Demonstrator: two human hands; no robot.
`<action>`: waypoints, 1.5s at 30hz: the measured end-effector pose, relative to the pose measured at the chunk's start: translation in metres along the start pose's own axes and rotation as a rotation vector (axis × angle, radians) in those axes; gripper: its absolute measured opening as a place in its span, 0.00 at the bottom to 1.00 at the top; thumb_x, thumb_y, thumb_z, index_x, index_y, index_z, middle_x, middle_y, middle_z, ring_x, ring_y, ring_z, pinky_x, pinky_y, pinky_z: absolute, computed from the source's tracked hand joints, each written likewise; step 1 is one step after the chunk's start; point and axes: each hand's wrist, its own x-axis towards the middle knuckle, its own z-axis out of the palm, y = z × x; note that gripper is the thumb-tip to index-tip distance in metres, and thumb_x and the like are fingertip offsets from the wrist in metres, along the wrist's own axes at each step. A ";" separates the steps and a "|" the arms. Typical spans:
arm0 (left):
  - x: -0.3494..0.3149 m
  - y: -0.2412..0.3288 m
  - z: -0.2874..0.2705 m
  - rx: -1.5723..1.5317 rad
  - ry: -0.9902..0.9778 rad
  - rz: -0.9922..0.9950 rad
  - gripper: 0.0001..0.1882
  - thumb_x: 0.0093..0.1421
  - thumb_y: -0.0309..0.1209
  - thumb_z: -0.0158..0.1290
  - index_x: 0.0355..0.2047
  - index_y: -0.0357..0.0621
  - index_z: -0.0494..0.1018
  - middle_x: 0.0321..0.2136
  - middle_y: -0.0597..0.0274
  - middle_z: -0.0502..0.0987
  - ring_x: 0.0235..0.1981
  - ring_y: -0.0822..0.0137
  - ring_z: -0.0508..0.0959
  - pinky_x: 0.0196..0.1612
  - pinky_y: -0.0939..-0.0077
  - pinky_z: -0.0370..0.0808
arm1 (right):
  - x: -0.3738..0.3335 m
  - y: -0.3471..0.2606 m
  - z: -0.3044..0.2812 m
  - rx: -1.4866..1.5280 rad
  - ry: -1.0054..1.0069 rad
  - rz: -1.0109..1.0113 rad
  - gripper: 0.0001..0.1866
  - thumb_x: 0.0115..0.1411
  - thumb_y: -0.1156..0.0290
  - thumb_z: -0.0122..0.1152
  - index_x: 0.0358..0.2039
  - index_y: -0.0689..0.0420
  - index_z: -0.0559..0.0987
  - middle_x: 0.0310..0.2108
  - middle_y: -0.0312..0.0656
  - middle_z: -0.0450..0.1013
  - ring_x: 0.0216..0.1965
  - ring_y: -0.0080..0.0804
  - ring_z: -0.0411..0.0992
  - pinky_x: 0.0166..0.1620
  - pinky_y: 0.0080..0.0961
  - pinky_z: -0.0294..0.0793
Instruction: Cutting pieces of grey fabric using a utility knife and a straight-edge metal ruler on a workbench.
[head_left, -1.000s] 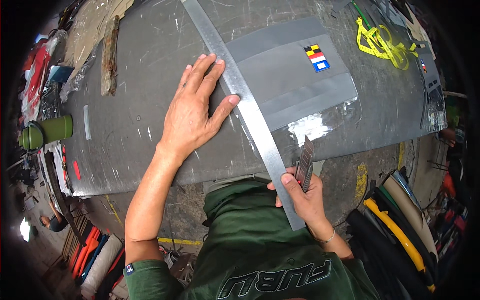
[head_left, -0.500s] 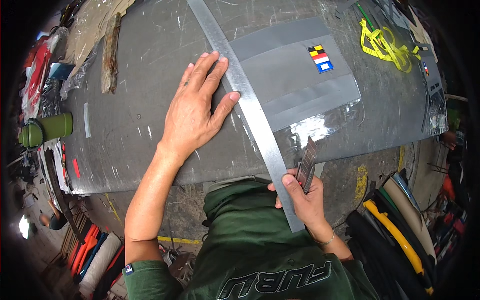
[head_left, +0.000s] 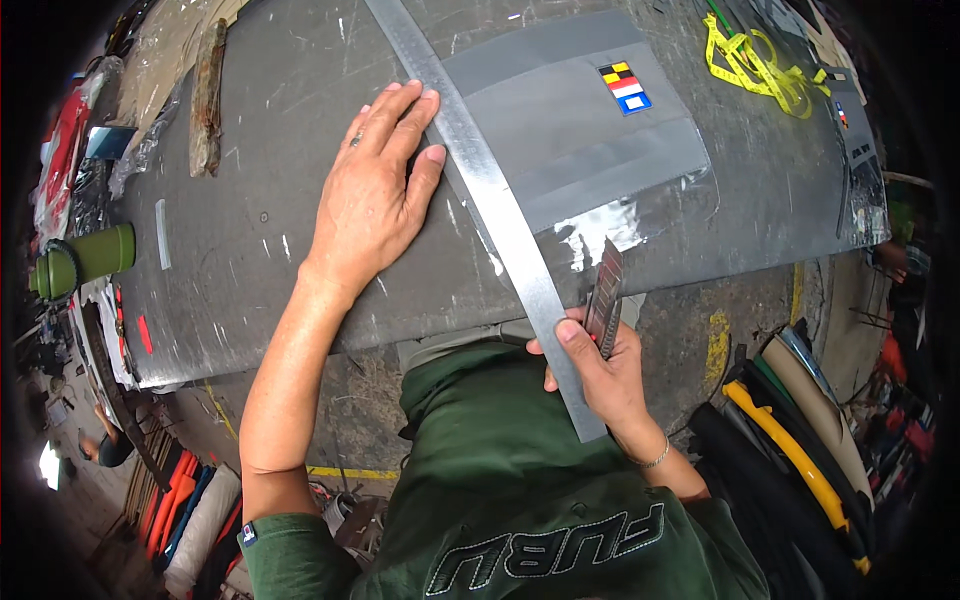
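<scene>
A long steel ruler [head_left: 490, 195] slants across the table and overhangs its near edge. It lies along the left side of a grey fabric panel [head_left: 545, 110], which has a colourful flag patch [head_left: 626, 88] and clear plastic [head_left: 605, 228] at its near edge. My left hand [head_left: 370, 195] is flat and open, its fingertips touching the ruler's left edge. Below the table edge, my right hand [head_left: 605, 370] pinches the ruler's near end between thumb and fingers. The same hand holds a snap-off utility knife [head_left: 603, 300], blade pointing up and away.
Yellow measuring tape [head_left: 755, 70] lies loosely at the far right of the dark table [head_left: 270, 290]. A rough wooden stick [head_left: 208, 100] and a green bottle [head_left: 100, 255] are on the left. Fabric rolls [head_left: 790, 450] stand at lower right, with more rolls [head_left: 205, 520] at lower left.
The whole scene has shifted slightly up and left in the picture. Both hands keep about the same places on the ruler, with the knife still in my right hand.
</scene>
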 end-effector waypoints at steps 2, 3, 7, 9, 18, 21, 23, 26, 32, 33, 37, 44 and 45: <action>-0.001 0.002 -0.002 -0.003 -0.003 -0.007 0.23 0.73 0.38 0.48 0.64 0.40 0.71 0.65 0.49 0.70 0.69 0.49 0.66 0.73 0.54 0.60 | 0.000 0.001 0.000 0.008 -0.006 -0.010 0.17 0.72 0.61 0.60 0.47 0.65 0.77 0.33 0.51 0.83 0.20 0.27 0.76 0.25 0.25 0.77; 0.000 0.002 -0.002 -0.005 -0.004 -0.013 0.23 0.73 0.38 0.48 0.64 0.40 0.71 0.65 0.50 0.70 0.69 0.49 0.66 0.73 0.54 0.60 | 0.000 0.002 -0.001 0.008 -0.008 -0.014 0.17 0.72 0.61 0.60 0.47 0.65 0.77 0.33 0.51 0.83 0.20 0.27 0.76 0.25 0.25 0.77; -0.002 0.001 0.001 -0.006 -0.004 -0.008 0.22 0.74 0.37 0.47 0.64 0.40 0.71 0.65 0.50 0.70 0.69 0.50 0.66 0.73 0.54 0.60 | 0.000 0.003 -0.001 0.014 -0.005 -0.015 0.17 0.72 0.60 0.60 0.48 0.64 0.77 0.33 0.51 0.83 0.20 0.27 0.76 0.25 0.25 0.77; -0.001 0.001 0.000 -0.052 -0.009 -0.029 0.22 0.74 0.36 0.46 0.64 0.41 0.70 0.65 0.51 0.70 0.70 0.50 0.65 0.73 0.54 0.59 | 0.000 0.003 -0.001 0.018 -0.001 -0.013 0.17 0.72 0.60 0.60 0.48 0.64 0.77 0.33 0.51 0.83 0.20 0.27 0.76 0.25 0.25 0.77; -0.003 0.000 0.001 -0.017 -0.035 -0.042 0.22 0.76 0.35 0.44 0.68 0.48 0.68 0.68 0.55 0.67 0.72 0.51 0.62 0.73 0.58 0.61 | 0.000 0.002 0.000 0.020 -0.008 -0.004 0.17 0.73 0.60 0.59 0.47 0.64 0.77 0.33 0.50 0.83 0.20 0.27 0.76 0.25 0.24 0.76; -0.003 0.000 0.000 -0.026 -0.038 -0.051 0.22 0.76 0.36 0.43 0.68 0.49 0.68 0.68 0.55 0.66 0.72 0.51 0.62 0.73 0.58 0.60 | 0.000 0.001 0.000 0.014 -0.012 -0.003 0.17 0.73 0.61 0.59 0.47 0.63 0.77 0.33 0.50 0.83 0.20 0.26 0.76 0.25 0.24 0.76; -0.002 0.000 0.000 -0.038 -0.031 -0.052 0.22 0.75 0.34 0.44 0.66 0.46 0.69 0.67 0.54 0.67 0.71 0.51 0.63 0.74 0.56 0.59 | 0.001 0.002 0.000 0.015 -0.016 -0.017 0.16 0.73 0.61 0.59 0.47 0.63 0.78 0.33 0.50 0.83 0.20 0.26 0.76 0.25 0.24 0.76; -0.001 -0.001 -0.002 -0.059 -0.023 -0.038 0.21 0.73 0.33 0.45 0.64 0.42 0.71 0.66 0.53 0.68 0.71 0.49 0.63 0.73 0.54 0.58 | 0.000 0.004 -0.001 0.006 -0.008 -0.026 0.15 0.73 0.61 0.59 0.47 0.63 0.78 0.33 0.50 0.83 0.20 0.26 0.76 0.25 0.24 0.76; 0.003 -0.009 -0.010 -0.029 -0.042 0.034 0.23 0.71 0.36 0.48 0.62 0.42 0.73 0.64 0.53 0.71 0.70 0.47 0.65 0.72 0.53 0.60 | 0.001 0.005 -0.002 0.016 -0.010 -0.025 0.15 0.72 0.61 0.60 0.47 0.62 0.78 0.33 0.51 0.83 0.20 0.26 0.76 0.25 0.24 0.77; 0.005 -0.006 -0.012 0.007 -0.051 0.024 0.23 0.70 0.38 0.50 0.62 0.43 0.73 0.64 0.53 0.72 0.69 0.47 0.66 0.72 0.53 0.61 | 0.001 0.005 -0.002 0.013 -0.003 -0.021 0.15 0.72 0.61 0.60 0.47 0.62 0.78 0.33 0.51 0.83 0.20 0.26 0.76 0.25 0.24 0.77; 0.005 0.009 -0.017 0.078 -0.062 -0.025 0.26 0.69 0.44 0.54 0.61 0.43 0.75 0.63 0.55 0.73 0.68 0.50 0.68 0.70 0.55 0.64 | 0.001 0.004 -0.001 0.008 -0.004 -0.016 0.16 0.72 0.60 0.60 0.48 0.63 0.77 0.33 0.51 0.83 0.20 0.26 0.76 0.25 0.24 0.77; 0.011 -0.001 -0.021 0.106 -0.083 0.033 0.21 0.68 0.31 0.49 0.60 0.44 0.76 0.62 0.59 0.75 0.65 0.54 0.71 0.65 0.57 0.71 | 0.002 0.002 -0.002 -0.015 -0.015 -0.030 0.18 0.73 0.60 0.60 0.47 0.64 0.78 0.32 0.51 0.83 0.20 0.26 0.76 0.25 0.25 0.77; 0.012 0.001 -0.026 0.101 -0.137 0.005 0.25 0.68 0.24 0.44 0.64 0.52 0.73 0.65 0.61 0.72 0.67 0.54 0.69 0.69 0.59 0.68 | 0.001 0.002 -0.002 -0.018 -0.015 -0.027 0.18 0.73 0.60 0.60 0.47 0.64 0.78 0.32 0.51 0.83 0.20 0.26 0.76 0.25 0.25 0.77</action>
